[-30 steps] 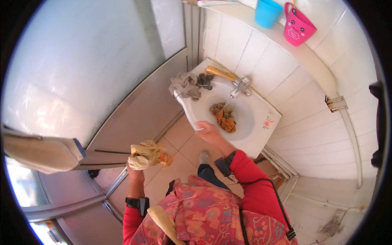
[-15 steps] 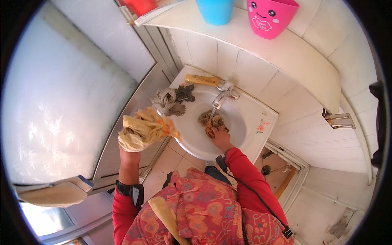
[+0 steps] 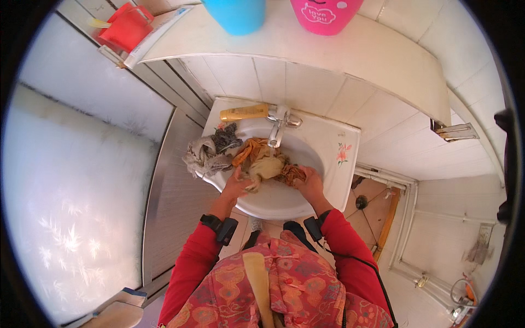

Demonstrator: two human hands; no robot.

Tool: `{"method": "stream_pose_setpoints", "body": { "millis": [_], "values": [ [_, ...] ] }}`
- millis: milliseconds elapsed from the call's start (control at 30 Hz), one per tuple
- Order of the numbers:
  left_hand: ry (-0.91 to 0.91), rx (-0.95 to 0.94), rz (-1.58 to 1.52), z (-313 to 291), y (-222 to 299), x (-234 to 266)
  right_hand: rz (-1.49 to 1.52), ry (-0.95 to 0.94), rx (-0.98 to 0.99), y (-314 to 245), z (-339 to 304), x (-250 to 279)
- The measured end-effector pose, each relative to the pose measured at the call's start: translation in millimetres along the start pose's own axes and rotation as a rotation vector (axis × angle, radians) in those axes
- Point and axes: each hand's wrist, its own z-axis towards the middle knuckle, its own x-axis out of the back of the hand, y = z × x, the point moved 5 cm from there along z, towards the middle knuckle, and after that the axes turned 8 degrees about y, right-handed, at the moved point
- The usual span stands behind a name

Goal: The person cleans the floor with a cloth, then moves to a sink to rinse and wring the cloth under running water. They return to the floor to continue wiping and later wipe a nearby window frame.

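I watch from far away through the head camera, and I count the clock from the middle of the washbasin [image 3: 276, 206], with twelve o'clock at the tap [image 3: 278, 130]. The cream cloth [image 3: 267, 168] lies wet and crumpled inside the bowl, near its middle and under the tap. At eleven o'clock it touches the orange cloth [image 3: 252, 148], and toward three o'clock the brown cloth [image 3: 291, 174] lies just beside it. The right hand [image 3: 311, 186] is between three and four o'clock, with the fingers closed around the edge of the brown cloth. The left hand [image 3: 234, 186] is between eight and nine o'clock; its fingers are bent against the cloths, but I cannot tell if it grips them firmly. At ten o'clock one dark grey cloth [image 3: 225, 138] rests on the rim, and next to it, between nine and ten, one light grey cloth [image 3: 203, 156] hangs over the edge. The yellow tube [image 3: 244, 112] lies at eleven o'clock, behind the bowl. On the shelf [image 3: 328, 54] above, I see the blue cup [image 3: 235, 15] just before twelve, the pink cup [image 3: 326, 21] just after it, and the red cup [image 3: 126, 28] between ten and eleven.
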Motion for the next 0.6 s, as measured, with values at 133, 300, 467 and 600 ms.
{"method": "stream_pose_setpoints", "body": {
  "millis": [133,300,467,600],
  "values": [
    [-0.066,-0.007,0.01,14.1,-15.4,-10.1,0.116,-0.077,0.075,-35.0,-11.7,-17.4],
    [-0.086,0.027,0.006,10.1,-22.8,-10.2,-0.066,-0.282,0.056,-60.0,-18.1,-70.2],
    [-0.012,-0.019,-0.103,-11.4,-27.5,17.2,-0.279,-0.288,0.247,-54.5,-15.5,-138.5],
    [0.021,-0.04,-0.183,-18.3,-30.3,37.4,-0.192,-0.388,-0.073,-26.5,3.3,-147.8]
  ]
}}
